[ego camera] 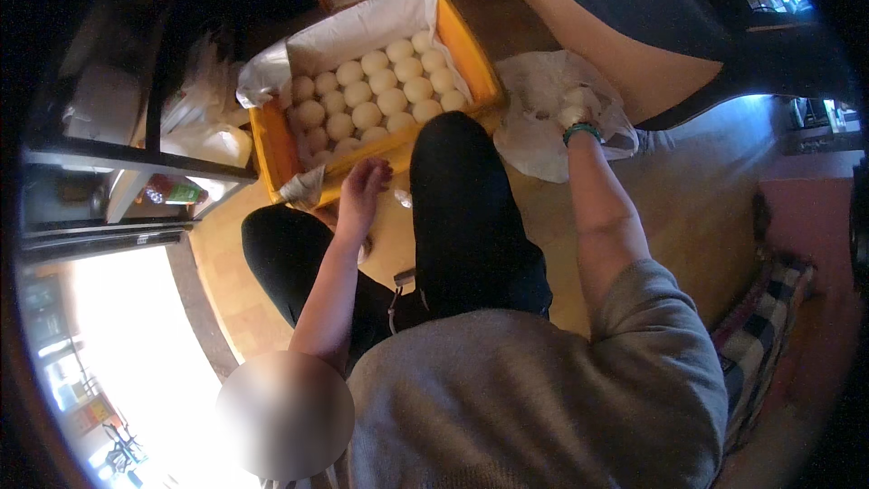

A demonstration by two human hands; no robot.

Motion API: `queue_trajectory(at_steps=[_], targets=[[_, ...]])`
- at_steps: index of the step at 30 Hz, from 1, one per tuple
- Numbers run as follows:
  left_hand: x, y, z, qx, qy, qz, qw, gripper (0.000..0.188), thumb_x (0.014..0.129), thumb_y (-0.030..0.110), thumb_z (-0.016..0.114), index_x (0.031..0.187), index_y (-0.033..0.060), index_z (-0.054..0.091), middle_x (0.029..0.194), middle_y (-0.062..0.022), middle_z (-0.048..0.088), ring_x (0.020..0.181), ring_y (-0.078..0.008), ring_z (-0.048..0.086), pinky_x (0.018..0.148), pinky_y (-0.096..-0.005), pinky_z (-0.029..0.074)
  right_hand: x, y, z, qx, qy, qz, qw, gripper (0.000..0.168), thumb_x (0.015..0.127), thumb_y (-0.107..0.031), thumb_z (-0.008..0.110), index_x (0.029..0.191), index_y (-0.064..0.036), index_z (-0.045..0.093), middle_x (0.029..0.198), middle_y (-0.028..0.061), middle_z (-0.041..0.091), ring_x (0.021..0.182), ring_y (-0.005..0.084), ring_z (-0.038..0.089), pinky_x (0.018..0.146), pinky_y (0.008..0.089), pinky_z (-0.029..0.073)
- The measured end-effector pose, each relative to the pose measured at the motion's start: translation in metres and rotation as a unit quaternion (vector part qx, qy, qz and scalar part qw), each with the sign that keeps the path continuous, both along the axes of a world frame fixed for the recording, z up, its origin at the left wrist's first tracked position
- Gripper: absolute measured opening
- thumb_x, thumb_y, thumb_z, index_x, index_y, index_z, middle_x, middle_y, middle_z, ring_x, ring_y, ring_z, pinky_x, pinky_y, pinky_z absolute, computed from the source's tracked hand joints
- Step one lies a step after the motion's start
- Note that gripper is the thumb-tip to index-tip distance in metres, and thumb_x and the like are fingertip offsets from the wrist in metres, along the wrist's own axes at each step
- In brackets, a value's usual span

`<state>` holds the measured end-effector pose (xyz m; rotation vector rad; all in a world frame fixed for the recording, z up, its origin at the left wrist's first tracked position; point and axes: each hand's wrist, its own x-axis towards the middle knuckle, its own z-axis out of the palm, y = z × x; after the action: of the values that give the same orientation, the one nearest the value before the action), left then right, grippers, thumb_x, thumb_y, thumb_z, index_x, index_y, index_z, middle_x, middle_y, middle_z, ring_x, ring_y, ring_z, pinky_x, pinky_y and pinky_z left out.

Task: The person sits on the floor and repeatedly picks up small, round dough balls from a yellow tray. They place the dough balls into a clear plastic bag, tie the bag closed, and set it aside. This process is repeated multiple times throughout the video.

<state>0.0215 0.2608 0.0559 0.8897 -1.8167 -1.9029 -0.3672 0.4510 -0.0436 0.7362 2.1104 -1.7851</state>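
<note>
A yellow plastic crate [468,47] stands on the floor before my knees. Rows of pale round balls [392,102], which look like buns or dough balls, fill its bottom. At the crate's near side is my left hand [366,183], its fingers slightly curled and nothing visible in them. I cannot tell if it touches the rim. Off to the right, my right hand [576,117], with a green bracelet at the wrist, reaches into a whitish plastic bag [536,149]. Pale shapes show around its fingers, but the bag hides what they hold.
White plastic sheeting [360,27] lines the crate and hangs over its rim. A shelf [136,156] at the left holds bags and a bottle [173,190] with a green label. A dark, tan-edged piece of furniture [631,47] rises behind the bag. Checked cloth [767,333] lies at the right.
</note>
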Motion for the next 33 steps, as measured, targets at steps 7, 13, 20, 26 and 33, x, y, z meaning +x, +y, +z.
queue_trajectory(at_steps=[7,13,20,26,33], targets=[[-0.003,-0.029,-0.015,0.000,-0.043,0.000,0.999,0.015,0.084,0.012,0.045,0.089,0.0000,0.053,0.077,-0.0046,0.056,0.072,-0.0116,0.052,0.068,-0.0233,0.041,-0.016,0.022,-0.017,0.355,0.091,0.084,0.927,0.057,0.069,-0.031,0.061,0.117,-0.011,0.038,0.118,0.0107,0.040,0.109,0.0265,0.038,0.088,0.0385,0.035],[-0.013,-0.044,-0.026,-0.024,-0.058,-0.033,0.997,0.015,0.083,0.012,0.046,0.088,-0.0004,0.053,0.078,-0.0053,0.056,0.072,-0.0121,0.052,0.068,-0.0238,0.042,-0.007,0.032,-0.021,0.415,0.105,0.122,0.896,0.062,0.067,-0.034,0.062,0.119,-0.012,0.037,0.122,0.0108,0.039,0.113,0.0272,0.035,0.091,0.0387,0.033],[-0.020,-0.059,-0.026,-0.059,-0.073,-0.071,0.993,0.016,0.083,0.012,0.046,0.086,-0.0014,0.054,0.075,-0.0046,0.056,0.072,-0.0123,0.053,0.067,-0.0244,0.042,-0.046,0.000,-0.041,0.455,0.204,0.240,0.833,0.064,0.066,-0.036,0.062,0.120,-0.012,0.037,0.121,0.0119,0.040,0.112,0.0286,0.036,0.090,0.0389,0.033],[-0.021,-0.098,-0.037,-0.161,-0.080,-0.105,0.978,0.016,0.083,0.012,0.046,0.085,-0.0018,0.054,0.074,-0.0046,0.056,0.070,-0.0109,0.052,0.065,-0.0243,0.042,-0.057,-0.028,-0.068,0.372,0.169,0.263,0.874,0.051,0.070,-0.030,0.060,0.112,-0.007,0.043,0.106,0.0130,0.049,0.093,0.0265,0.048,0.078,0.0344,0.040],[-0.029,-0.107,-0.036,-0.064,-0.036,-0.075,0.994,0.017,0.083,0.013,0.046,0.083,-0.0027,0.053,0.072,-0.0041,0.056,0.067,-0.0106,0.051,0.063,-0.0242,0.042,-0.040,-0.064,-0.016,-0.093,-0.030,0.122,0.988,0.036,0.074,-0.021,0.055,0.104,-0.004,0.047,0.092,0.0122,0.054,0.077,0.0222,0.054,0.068,0.0300,0.044]])
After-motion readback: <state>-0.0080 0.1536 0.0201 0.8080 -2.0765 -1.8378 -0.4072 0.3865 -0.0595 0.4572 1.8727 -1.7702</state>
